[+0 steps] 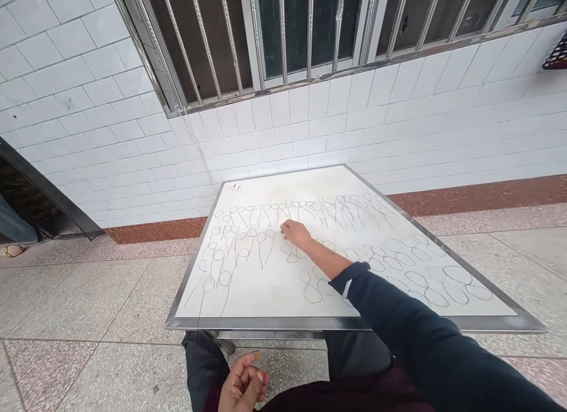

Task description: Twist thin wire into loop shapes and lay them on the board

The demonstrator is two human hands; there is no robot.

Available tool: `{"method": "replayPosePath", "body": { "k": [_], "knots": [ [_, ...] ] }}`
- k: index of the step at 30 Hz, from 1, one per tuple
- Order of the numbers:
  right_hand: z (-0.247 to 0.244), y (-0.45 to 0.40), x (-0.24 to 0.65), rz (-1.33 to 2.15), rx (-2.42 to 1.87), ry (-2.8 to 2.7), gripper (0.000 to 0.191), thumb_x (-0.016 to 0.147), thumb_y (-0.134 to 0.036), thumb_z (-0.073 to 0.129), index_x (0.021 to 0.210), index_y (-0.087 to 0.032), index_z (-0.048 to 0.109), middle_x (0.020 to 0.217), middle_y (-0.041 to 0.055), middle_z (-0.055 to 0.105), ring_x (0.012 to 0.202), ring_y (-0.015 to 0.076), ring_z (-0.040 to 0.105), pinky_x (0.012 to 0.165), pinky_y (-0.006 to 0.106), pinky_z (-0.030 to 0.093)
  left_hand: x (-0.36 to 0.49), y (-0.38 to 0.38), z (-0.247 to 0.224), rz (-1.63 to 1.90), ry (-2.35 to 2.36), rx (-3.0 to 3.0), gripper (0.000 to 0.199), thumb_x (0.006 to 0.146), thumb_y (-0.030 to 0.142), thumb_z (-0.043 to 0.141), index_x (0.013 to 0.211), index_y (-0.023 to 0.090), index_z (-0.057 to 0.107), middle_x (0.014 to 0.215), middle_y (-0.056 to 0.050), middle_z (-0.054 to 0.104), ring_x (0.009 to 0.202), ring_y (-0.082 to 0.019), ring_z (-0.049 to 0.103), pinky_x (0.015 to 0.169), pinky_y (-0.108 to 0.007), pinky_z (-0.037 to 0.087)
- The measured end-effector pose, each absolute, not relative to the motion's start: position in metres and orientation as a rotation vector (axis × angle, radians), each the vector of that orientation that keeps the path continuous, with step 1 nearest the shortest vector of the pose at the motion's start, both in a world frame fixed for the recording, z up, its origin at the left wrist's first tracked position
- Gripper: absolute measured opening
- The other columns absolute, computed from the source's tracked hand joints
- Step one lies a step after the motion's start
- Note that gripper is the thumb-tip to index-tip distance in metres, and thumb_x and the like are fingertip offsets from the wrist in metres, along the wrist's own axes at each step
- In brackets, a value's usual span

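My right hand (295, 232) reaches over the white tabletop, its fingers pinched together beside a thin dark wire loop (262, 236) with long tails. Whatever those fingertips hold is too small to make out. Rows of similar wire loops with tails (337, 202) lie along the far half of the table and down its left side. Larger wire pieces bent into double loops (313, 294) are spread over the right and near part. Below the table's front edge, my left hand (245, 385) is closed, thumb against curled fingers. A tan patch shows at one fingertip; anything held there is unclear.
The tabletop (261, 303) has a raised metal rim and stands near a white tiled wall (283, 126). A small white and red item (236, 187) lies at its far left corner. Metal window bars (283, 37) run above. At far left is a person's foot (14, 250).
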State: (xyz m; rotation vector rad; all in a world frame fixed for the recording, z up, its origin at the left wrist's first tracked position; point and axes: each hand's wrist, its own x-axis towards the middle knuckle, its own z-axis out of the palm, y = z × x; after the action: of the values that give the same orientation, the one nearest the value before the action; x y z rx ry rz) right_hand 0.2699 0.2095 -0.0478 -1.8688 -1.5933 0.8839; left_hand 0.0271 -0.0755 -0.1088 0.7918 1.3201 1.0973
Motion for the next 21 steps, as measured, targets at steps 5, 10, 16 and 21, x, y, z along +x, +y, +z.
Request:
{"method": "replayPosePath", "body": {
  "k": [5,10,16,21],
  "knots": [
    [-0.057,0.171,0.288,0.682,-1.878,-1.735,0.025,0.095,-0.023,0.039,0.108,-0.023,0.060,0.102,0.0027,0.065,0.079,0.0142,0.060,0.062,0.025,0.045,0.018,-0.075,-0.113,1.039,1.321,0.822,0.048,0.060,0.049,0.078,0.096,0.019,0.069,0.068,-0.003,0.064,0.065,-0.016,0.059,0.061,-0.025,0.045],
    [-0.065,0.147,0.283,0.480,-1.840,-1.961,0.021,0.091,-0.018,0.046,0.094,-0.023,0.066,0.103,0.0053,0.062,0.101,0.0195,0.051,0.069,0.025,0.041,0.017,-0.077,-0.113,1.040,1.296,0.816,0.045,0.061,0.047,0.079,0.094,0.019,0.069,0.067,-0.002,0.065,0.066,-0.015,0.060,0.062,-0.025,0.046],
    [-0.072,0.147,0.275,0.341,-1.838,-2.155,0.018,0.091,-0.015,0.049,0.095,-0.020,0.066,0.105,0.0095,0.061,0.105,0.0223,0.049,0.076,0.029,0.044,0.019,-0.086,-0.103,1.072,1.299,0.838,0.046,0.061,0.045,0.079,0.097,0.019,0.069,0.067,-0.002,0.064,0.067,-0.016,0.060,0.062,-0.025,0.047],
    [-0.074,0.145,0.271,0.298,-1.829,-2.252,0.019,0.092,-0.028,0.052,0.104,-0.017,0.061,0.112,0.0071,0.059,0.100,0.0186,0.057,0.084,0.037,0.049,0.023,-0.093,-0.099,1.086,1.308,0.847,0.045,0.062,0.045,0.078,0.097,0.018,0.069,0.067,-0.002,0.065,0.066,-0.015,0.060,0.062,-0.024,0.046]
  ]
}}
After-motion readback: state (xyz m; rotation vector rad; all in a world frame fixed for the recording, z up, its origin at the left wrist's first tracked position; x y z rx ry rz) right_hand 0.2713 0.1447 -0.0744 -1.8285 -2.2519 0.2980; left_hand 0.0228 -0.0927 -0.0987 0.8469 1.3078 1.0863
